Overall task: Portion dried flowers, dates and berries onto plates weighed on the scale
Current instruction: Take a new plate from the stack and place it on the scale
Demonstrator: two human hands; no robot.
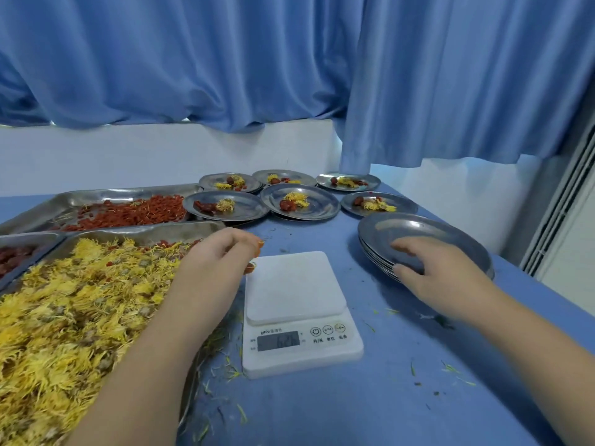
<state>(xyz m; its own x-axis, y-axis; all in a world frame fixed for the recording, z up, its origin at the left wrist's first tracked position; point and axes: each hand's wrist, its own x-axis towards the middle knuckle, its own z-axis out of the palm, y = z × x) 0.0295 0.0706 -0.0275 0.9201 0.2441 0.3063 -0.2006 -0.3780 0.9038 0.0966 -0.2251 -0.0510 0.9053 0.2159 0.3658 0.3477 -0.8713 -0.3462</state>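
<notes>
A white scale (296, 310) sits bare on the blue table between my hands. My left hand (222, 255) hovers with curled fingers at the corner of the tray of yellow dried flowers (74, 304), holding nothing I can make out. My right hand (438, 272) grips the rim of the top plate of a stack of empty steel plates (418, 233) to the right of the scale. A tray of red berries (128, 214) lies behind the flowers, and a tray of dates (16, 255) shows at the far left. Several filled plates (299, 202) stand at the back.
Blue curtains (289, 75) hang over a white wall behind the table. Loose petals and crumbs (225, 368) litter the cloth around the scale. The table's right edge (547, 284) runs close beside the plate stack.
</notes>
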